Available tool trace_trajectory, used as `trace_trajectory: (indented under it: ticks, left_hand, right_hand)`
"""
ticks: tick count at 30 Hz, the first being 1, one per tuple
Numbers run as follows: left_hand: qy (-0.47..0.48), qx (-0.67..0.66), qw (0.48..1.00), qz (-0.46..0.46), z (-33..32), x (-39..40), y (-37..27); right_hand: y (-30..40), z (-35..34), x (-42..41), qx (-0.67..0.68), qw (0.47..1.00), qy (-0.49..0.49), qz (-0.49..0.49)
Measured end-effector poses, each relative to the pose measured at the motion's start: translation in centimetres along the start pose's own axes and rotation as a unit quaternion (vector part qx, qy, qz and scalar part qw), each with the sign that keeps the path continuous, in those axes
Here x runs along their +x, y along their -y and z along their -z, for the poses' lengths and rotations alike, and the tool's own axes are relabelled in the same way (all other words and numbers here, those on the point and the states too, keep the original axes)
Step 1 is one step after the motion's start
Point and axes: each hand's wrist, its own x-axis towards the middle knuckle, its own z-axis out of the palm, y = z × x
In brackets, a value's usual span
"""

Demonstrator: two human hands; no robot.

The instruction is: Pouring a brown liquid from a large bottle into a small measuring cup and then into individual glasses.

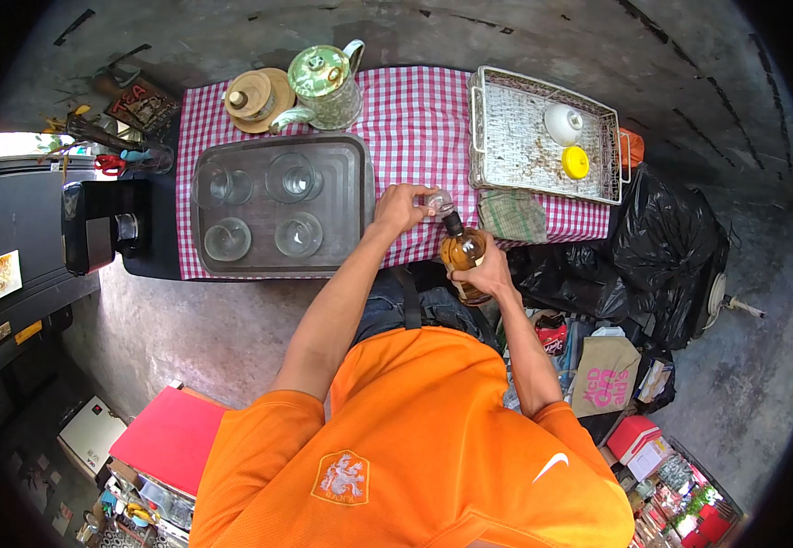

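Note:
My right hand (489, 270) grips a glass bottle (459, 250) of amber liquid around its body, in front of the table's edge. The bottle tilts, its dark neck pointing up and away from me. At its mouth, my left hand (402, 207) pinches a small, clear rounded piece (440, 201) between thumb and fingers. Whether that is a stopper or a tiny glass, I cannot tell. Left of my hands lies a dark serving tray (263, 205) with several clear drinking glasses on it, among them a front glass (227, 238) and a rear glass (294, 178).
Behind the tray stand a green patterned teapot (321, 85) and a lidded wooden jar (251, 96). A white wicker basket (513, 130) holds a white bowl (564, 124) and yellow lid (574, 162). A folded green cloth (513, 214) lies before it. Black bags (664, 240) crowd the right.

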Motion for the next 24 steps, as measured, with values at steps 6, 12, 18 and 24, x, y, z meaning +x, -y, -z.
trace_trajectory:
  ticks: [6,12,18,24]
  left_hand:
    - [-0.004,0.000,1.000,-0.008,0.01,-0.03,0.06]
    - [-0.006,0.000,1.000,-0.009,0.17,-0.23,-0.26]
    - [-0.009,0.001,1.000,-0.007,0.20,-0.27,-0.35]
    - [-0.003,0.005,1.000,-0.005,0.09,-0.03,-0.07]
  right_hand:
    - [0.04,0.11,0.07,-0.010,1.000,0.007,-0.006]
    - [0.33,0.25,-0.04,-0.011,1.000,0.004,-0.006]
    - [0.23,0.24,-0.04,-0.012,1.000,0.002,-0.008]
    - [0.44,0.39,-0.14,-0.010,1.000,0.005,0.000]
